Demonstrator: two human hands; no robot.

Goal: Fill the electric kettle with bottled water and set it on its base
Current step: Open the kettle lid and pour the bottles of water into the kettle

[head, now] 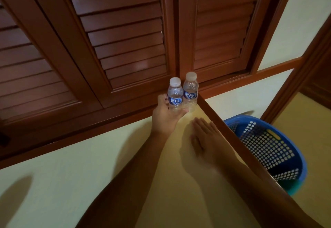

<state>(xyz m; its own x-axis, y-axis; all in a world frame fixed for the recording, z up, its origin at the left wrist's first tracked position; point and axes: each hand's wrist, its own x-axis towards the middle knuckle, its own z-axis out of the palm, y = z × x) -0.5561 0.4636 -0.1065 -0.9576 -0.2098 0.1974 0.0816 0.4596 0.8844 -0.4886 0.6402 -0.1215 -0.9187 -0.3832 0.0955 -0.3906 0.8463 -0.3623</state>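
Head view: looks down over two bare forearms towards a corner of the room.
Shutters (125,36): dark wooden slatted doors fill the top, closed, right behind the surface.
Surface (71,156): pale yellow top with a brown wooden edge strip along its back and right side.
Basket (302,158): blue plastic with perforated walls, down on the floor past the right edge of the surface.
Right hand (204,138): palm down over the surface near its right edge, fingers (200,125) straight and together, holding nothing; blurred, so I cannot tell if it touches the top.
Left hand (165,118): reaches to the far corner and holds one bottle, thumb on the near-left side, fingers (182,110) curled round its lower part.
Held bottle (175,95): small, clear, white cap on, blue label, upright; whether its base rests on the surface is hidden by the hand.
Second bottle (190,91): same kind, capped, upright in the far right corner of the surface, touching or just beside the held bottle.
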